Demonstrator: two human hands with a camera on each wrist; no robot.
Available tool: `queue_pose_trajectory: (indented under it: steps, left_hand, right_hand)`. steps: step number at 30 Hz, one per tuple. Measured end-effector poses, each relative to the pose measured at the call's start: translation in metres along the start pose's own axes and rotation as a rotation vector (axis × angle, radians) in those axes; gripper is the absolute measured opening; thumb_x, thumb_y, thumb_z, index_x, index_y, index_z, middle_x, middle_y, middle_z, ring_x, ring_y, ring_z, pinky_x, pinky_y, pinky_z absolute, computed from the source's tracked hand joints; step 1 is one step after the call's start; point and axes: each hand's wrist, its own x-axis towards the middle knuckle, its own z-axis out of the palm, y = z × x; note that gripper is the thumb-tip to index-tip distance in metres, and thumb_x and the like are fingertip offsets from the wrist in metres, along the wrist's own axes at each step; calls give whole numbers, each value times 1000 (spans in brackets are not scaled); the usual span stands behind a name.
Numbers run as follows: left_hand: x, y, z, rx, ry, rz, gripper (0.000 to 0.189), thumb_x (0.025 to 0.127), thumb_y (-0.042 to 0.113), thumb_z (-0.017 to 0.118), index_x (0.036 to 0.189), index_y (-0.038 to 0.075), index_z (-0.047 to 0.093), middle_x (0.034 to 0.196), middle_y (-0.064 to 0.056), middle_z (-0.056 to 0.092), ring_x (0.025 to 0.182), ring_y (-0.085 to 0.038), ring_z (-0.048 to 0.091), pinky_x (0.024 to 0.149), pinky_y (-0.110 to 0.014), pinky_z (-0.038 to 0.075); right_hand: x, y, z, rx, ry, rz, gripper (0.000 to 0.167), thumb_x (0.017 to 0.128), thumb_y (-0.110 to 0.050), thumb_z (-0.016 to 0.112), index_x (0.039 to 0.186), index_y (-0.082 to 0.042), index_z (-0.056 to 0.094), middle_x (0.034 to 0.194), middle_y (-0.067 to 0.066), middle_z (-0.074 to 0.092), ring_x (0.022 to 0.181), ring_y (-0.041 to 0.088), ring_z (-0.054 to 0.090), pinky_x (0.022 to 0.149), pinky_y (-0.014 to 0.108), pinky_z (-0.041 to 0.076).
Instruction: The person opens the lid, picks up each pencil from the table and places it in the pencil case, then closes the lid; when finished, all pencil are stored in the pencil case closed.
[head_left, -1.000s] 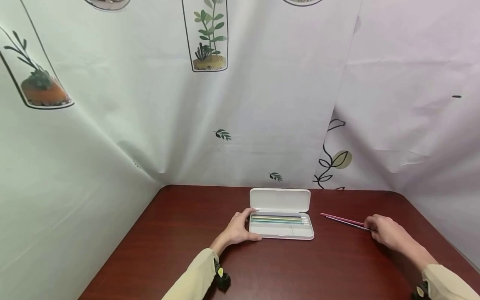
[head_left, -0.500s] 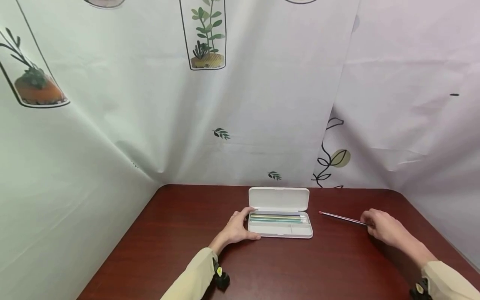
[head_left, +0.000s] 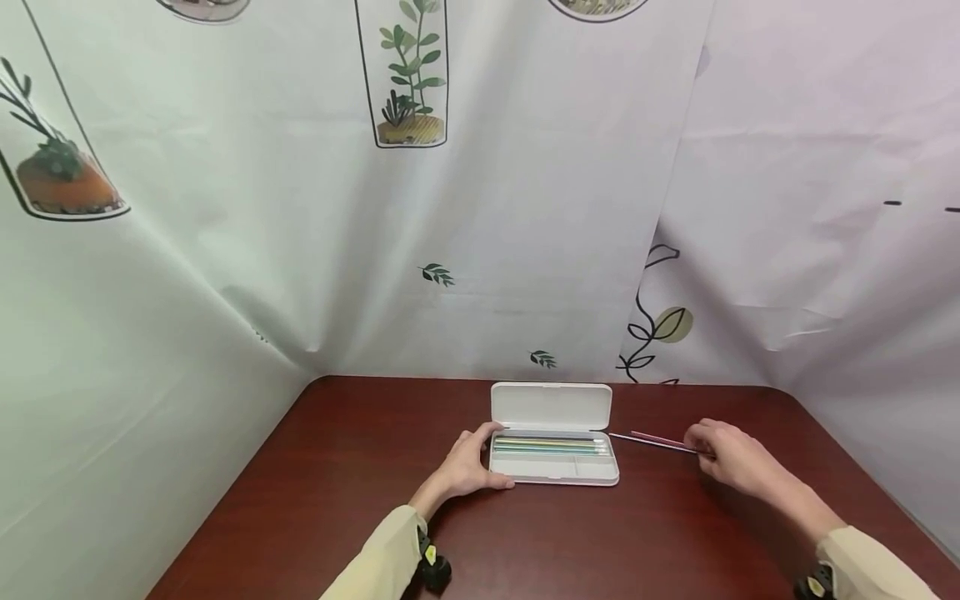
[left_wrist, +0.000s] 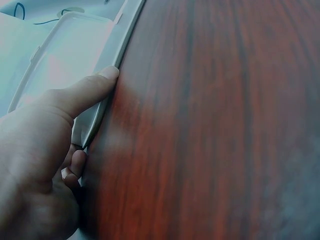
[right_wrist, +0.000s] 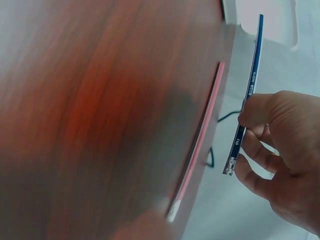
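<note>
A white pencil case (head_left: 534, 468) lies with its lid (head_left: 551, 406) raised on the table, and several pencils (head_left: 547, 447) lie side by side in its rear compartment. My left hand (head_left: 462, 468) grips the case's left end, thumb (left_wrist: 95, 87) along the front edge and fingers toward the back. With thumb and fingers, my right hand (head_left: 733, 457) pinches a dark blue pencil (right_wrist: 253, 65) near its metal-ended end, its far end pointing at the case's right side. Below that pencil, a pink pencil (right_wrist: 200, 137) with a white end lies on the table, apart from the hand's grip.
The dark red-brown wooden table (head_left: 600, 542) has rounded far corners. White fabric (head_left: 495, 208) printed with plants hangs behind it and along both sides. The front compartment of the case has a small divider (head_left: 576, 468).
My right hand has moved left, bringing the dark blue pencil toward the case, while the pink pencil stays on the table. The left hand keeps its hold on the case.
</note>
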Motion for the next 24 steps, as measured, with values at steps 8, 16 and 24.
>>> queue_pose_trajectory:
  steps: [8, 16, 24]
  left_hand:
    - [-1, 1, 1, 5, -4, -14, 87, 65, 33, 94, 138, 13, 52, 104, -6, 51, 98, -22, 47, 81, -41, 42]
    - [0, 1, 0, -6, -9, -19, 87, 66, 33, 94, 139, 13, 51, 105, -7, 51, 99, -23, 47, 82, -41, 42]
    - [1, 0, 0, -5, -3, -11, 86, 65, 32, 94, 137, 14, 52, 104, -8, 51, 97, -22, 47, 79, -39, 42]
  right_hand:
    - [22, -20, 10, 28, -36, -50, 32, 68, 9, 71, 82, -19, 64, 78, -14, 46, 70, 5, 44, 58, 30, 41]
    - [40, -38, 21, 45, -65, -35, 30, 70, 9, 68, 83, -18, 64, 79, -13, 49, 72, 8, 47, 59, 32, 43]
    - [53, -50, 30, 69, -77, -44, 28, 71, 9, 68, 83, -17, 65, 80, -12, 50, 72, 9, 48, 59, 31, 43]
